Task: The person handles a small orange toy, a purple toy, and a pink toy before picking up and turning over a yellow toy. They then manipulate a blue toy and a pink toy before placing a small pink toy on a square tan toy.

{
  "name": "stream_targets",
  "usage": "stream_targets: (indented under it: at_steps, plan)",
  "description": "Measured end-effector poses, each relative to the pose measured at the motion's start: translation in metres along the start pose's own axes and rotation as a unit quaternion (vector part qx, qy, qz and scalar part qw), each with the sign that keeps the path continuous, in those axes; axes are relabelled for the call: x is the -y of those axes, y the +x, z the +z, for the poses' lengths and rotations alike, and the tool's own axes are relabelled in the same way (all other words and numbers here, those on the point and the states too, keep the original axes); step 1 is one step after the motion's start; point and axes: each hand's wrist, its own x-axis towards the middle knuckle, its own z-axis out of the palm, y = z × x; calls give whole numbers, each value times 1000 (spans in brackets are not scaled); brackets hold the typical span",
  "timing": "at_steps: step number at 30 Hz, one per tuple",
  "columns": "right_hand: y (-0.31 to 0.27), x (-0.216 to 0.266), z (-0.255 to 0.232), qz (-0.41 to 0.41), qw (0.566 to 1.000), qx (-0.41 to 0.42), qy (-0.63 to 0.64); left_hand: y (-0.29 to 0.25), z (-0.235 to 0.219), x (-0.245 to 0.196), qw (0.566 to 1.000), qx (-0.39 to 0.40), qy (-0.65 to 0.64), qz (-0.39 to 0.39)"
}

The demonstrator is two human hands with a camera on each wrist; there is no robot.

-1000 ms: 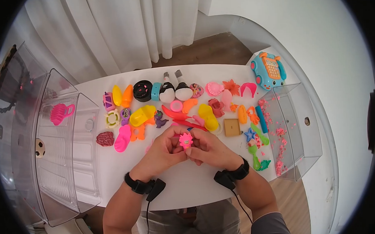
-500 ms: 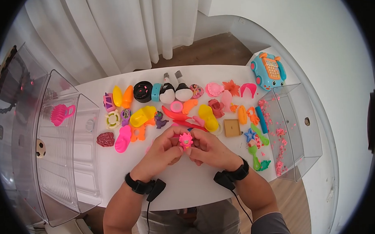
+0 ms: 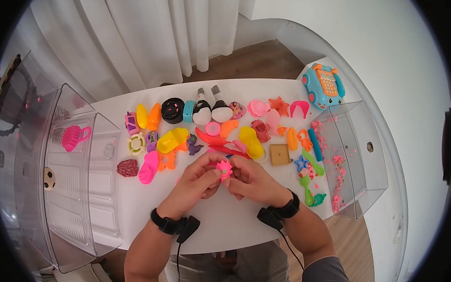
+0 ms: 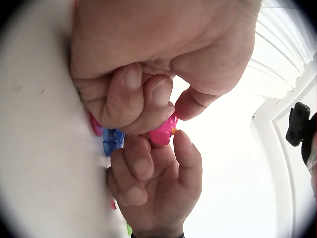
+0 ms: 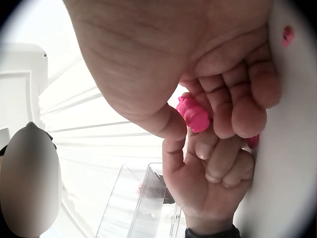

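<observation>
Above the near part of the white table (image 3: 202, 232), both hands meet around a small bright pink toy (image 3: 224, 169) with a scalloped edge and a green spot on its face. My left hand (image 3: 200, 180) pinches its left side, thumb against the edge and the other fingers curled. From the other side my right hand (image 3: 254, 181) pinches the lower edge between thumb and fingers. In the left wrist view the pink toy (image 4: 162, 133) shows a bit of yellow near the right thumb. The right wrist view shows its lumpy pink side (image 5: 193, 115) between the fingertips.
Beyond the hands lie many toys, among them a yellow scoop (image 3: 172, 140), a red toy (image 3: 210, 136) and a tan box (image 3: 279, 155). Clear bins stand left (image 3: 91, 181) and right (image 3: 358, 170). A toy telephone (image 3: 323, 86) sits at the back right.
The left thumb has shifted up and in against the pink toy, which has turned slightly. The right hand stays almost still.
</observation>
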Motion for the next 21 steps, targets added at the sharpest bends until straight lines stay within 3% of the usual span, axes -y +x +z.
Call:
stream_targets:
  at_steps: [21]
  plan:
    - [0,4,2,1,1000,-9,-9,0,3,-1,1000,-14,5,-6]
